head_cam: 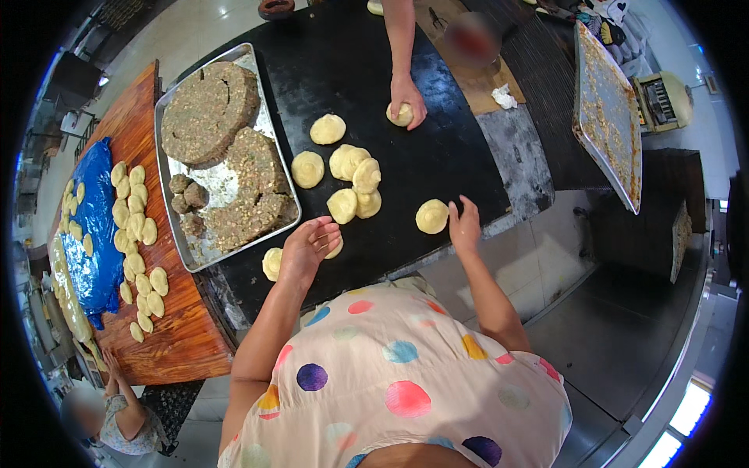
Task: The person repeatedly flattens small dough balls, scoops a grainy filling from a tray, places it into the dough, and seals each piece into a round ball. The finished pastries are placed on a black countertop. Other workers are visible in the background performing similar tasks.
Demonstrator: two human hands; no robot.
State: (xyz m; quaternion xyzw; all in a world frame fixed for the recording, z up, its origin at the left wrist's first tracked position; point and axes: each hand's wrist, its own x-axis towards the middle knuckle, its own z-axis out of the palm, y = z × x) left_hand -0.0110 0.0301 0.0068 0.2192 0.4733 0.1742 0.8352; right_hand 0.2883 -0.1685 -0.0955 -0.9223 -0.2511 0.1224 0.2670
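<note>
My right hand [466, 228] is at the edge of the black work surface, fingers apart, right beside a round ball of dough [432, 216]. I cannot tell whether the fingertips touch it. My left hand [307, 248] hovers with its palm turned inward and fingers loosely curved, nothing visible in it. Partly hidden by its fingers lies a piece of dough [335, 249]; another dough ball [272, 264] sits on its other side. Between my hands and farther up are a cluster of overlapping dough rounds [351, 162] and two single rounds [327, 128].
A metal tray [190, 263] of chunky filling [208, 114] and small filling balls [196, 195] stands at left. Across from me, a co-worker's hand [408, 96] covers dough. Flattened dough pieces [136, 225] and blue plastic [96, 234] lie on a wooden table. A crumb-covered tray [608, 111] is at right.
</note>
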